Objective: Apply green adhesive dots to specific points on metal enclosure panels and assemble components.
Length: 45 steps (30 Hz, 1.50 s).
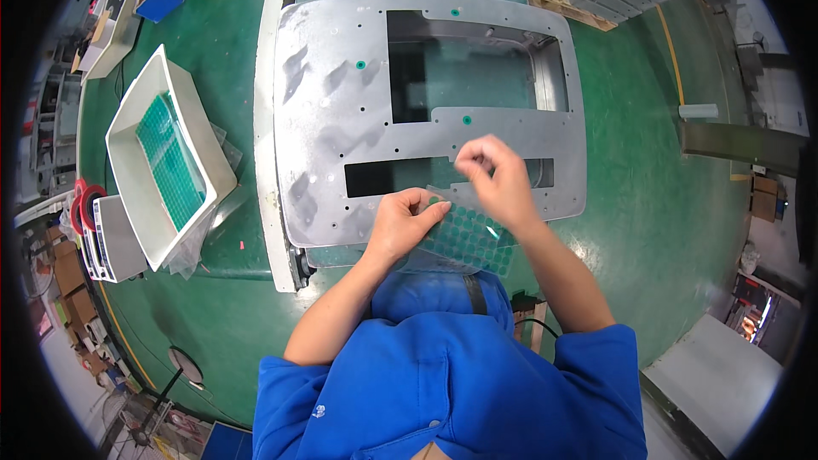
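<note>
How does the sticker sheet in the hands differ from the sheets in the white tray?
The sticker sheet is held by the left hand over the edge of the metal panel, with the right hand above it; the tray sheets lie untouched in the white tray. The held sheet looks like a single sheet; the tray seems to hold several. Both carry rows of green round stickers.

Clear sheet of green round stickers (469, 238) held tilted over grey metal panel (341, 119)
</note>
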Available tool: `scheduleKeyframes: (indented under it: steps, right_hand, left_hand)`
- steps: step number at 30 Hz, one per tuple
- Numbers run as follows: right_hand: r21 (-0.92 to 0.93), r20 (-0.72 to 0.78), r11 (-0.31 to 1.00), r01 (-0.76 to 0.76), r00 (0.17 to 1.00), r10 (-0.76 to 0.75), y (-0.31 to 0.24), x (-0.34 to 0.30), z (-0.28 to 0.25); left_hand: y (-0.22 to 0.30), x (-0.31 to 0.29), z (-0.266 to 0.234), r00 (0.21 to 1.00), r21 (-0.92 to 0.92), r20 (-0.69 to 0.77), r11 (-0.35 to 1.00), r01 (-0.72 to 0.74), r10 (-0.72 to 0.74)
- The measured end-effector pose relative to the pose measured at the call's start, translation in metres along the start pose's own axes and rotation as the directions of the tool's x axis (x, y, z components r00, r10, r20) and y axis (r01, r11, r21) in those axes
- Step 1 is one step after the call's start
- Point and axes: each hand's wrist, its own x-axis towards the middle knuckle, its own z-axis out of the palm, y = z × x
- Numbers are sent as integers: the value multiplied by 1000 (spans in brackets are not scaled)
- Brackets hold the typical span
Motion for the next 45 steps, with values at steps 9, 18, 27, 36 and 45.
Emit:
scheduleKeyframes:
  steps: [9,18,27,36,45]
  right_hand:
    - [-314,2,949,-39,999,42,22,23,3]
    - [-392,-31,919,-45,999,35,23,24,7]
    - [-257,2,954,-154,987,160,18,27,1]
    - [189,275,982,-7,960,-46,-7,17,-51]
    - [205,102,979,15,994,-36,-10,-1,-77]
  left_hand:
    - [-8,0,0,1000,-42,-16,999,-14,14]
    - [-9,1,0,1000,-49,-12,999,-24,23]
    - [-5,0,-1,1000,-74,0,997,5,-5]
    - [22,-9,-16,955,-267,-123,917,-295,271]
    - [57,22,2,910,18,-32,910,-414,414]
